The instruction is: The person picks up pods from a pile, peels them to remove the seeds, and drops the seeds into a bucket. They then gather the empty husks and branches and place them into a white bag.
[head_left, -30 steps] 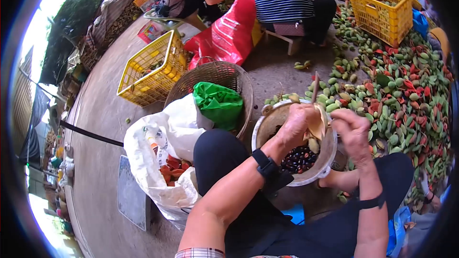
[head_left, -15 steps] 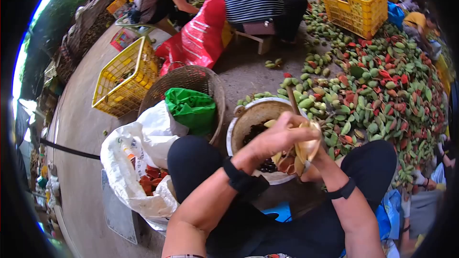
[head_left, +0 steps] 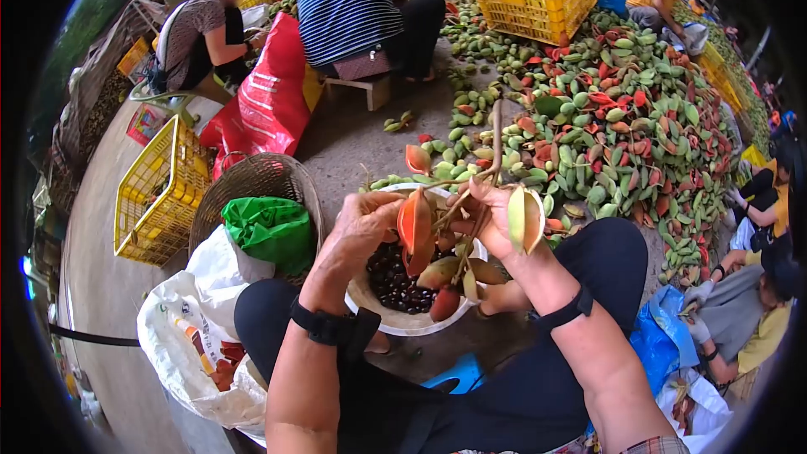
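Observation:
A brown stem (head_left: pixel 496 139) bearing several pods stands up between my hands, above a pale bucket (head_left: pixel 361 292) with dark round seeds (head_left: pixel 399 282) inside. My left hand (head_left: pixel 363 223) is closed beside an orange-red split pod (head_left: pixel 414 220), its fingertips partly behind it. Fingers of my right hand (head_left: pixel 500 223) are wrapped round the stem, close to an open pod (head_left: pixel 525 219) with a pale rim. Brownish pods hang below, over the bucket's mouth.
To the left are a white sack (head_left: pixel 164 311) with red husks, a wicker basket (head_left: pixel 315 197) with a green bag (head_left: pixel 267 227), and a yellow crate (head_left: pixel 139 231). A large pod heap (head_left: pixel 622 126) lies ahead right. Co-workers sit ahead and at right.
The view has swung rightward. My hands have moved apart; the pale pod pieces between them are no longer seen, and a branching stem with red and green pods is now held up.

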{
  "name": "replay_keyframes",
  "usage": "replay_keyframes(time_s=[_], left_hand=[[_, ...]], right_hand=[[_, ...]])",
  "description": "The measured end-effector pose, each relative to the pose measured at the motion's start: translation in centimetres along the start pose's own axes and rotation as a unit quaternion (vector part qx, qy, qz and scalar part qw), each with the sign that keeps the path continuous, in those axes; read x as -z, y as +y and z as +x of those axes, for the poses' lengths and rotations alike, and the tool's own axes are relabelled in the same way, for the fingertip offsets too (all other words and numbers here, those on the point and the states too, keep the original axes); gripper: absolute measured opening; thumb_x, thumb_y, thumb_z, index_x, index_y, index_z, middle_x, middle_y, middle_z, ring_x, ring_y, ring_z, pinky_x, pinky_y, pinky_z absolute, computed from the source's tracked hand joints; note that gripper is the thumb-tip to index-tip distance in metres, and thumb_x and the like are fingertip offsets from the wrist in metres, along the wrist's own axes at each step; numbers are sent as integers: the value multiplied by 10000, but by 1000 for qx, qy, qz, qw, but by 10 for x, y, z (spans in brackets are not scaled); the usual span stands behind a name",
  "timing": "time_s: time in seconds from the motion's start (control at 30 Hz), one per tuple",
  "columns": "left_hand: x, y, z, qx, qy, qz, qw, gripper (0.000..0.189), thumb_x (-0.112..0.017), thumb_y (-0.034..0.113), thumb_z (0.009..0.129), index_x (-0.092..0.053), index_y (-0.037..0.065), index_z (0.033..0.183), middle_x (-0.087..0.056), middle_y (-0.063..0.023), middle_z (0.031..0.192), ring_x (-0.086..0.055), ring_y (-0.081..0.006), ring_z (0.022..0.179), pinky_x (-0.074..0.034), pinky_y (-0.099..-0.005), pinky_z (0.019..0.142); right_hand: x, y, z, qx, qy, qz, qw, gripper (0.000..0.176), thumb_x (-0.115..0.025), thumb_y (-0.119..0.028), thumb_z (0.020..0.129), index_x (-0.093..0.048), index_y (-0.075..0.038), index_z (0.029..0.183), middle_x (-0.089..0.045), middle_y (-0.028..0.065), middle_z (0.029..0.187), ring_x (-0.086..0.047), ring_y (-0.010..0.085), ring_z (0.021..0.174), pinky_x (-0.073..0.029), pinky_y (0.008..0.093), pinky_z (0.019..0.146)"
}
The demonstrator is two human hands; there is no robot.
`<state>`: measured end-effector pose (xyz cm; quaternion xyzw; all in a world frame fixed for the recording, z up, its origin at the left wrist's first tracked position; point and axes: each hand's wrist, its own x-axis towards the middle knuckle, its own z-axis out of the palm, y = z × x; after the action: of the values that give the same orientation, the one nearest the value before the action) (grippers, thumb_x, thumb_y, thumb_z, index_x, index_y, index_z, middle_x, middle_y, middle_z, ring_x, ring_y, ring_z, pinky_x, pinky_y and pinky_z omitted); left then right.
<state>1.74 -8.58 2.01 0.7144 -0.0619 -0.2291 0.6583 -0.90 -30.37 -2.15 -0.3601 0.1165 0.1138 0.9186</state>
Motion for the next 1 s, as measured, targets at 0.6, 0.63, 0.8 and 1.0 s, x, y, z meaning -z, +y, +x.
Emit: replay_keyframes(time_s=[0.6, 0.63, 0.8, 1.0], left_hand=[[-64, 1, -6, 58, -108, -265, 956, 353, -550, 172, 914, -533, -75, 1165, -620, -84, 846, -601, -126, 607, -526, -229, 483], [-63, -9, -1, 52, -99, -246, 963, 316, -563, 146, 899, -553, -79, 1121, -621, -95, 849, -610, -136, 607, -531, -233, 485], [-63, -14, -1, 78, -55, -209, 973, 237, -592, 113, 861, -601, -67, 1015, -620, -78, 811, -590, -117, 565, -507, -218, 489], [-54, -18, -3, 121, -51, -194, 972, 288, -578, 266, 917, -605, -17, 960, -637, -59, 774, -602, -91, 592, -472, -200, 479]], right_hand=[[-13, -20, -5, -14, 101, 103, 989, 222, -553, -243, 873, -585, -47, 974, -607, 66, 730, -613, 195, 663, -533, 335, 660], [-22, -22, -10, 12, 94, 85, 992, 214, -572, -234, 851, -585, -45, 951, -570, 41, 698, -579, 172, 619, -514, 302, 645], [2, 2, 5, 69, 68, 20, 995, 213, -562, -286, 860, -561, -78, 814, -569, 34, 683, -555, 165, 632, -481, 304, 675], [-5, -13, 4, 78, 134, 118, 981, 229, -569, -301, 847, -522, -78, 869, -615, 103, 882, -622, 281, 753, -527, 411, 754]])
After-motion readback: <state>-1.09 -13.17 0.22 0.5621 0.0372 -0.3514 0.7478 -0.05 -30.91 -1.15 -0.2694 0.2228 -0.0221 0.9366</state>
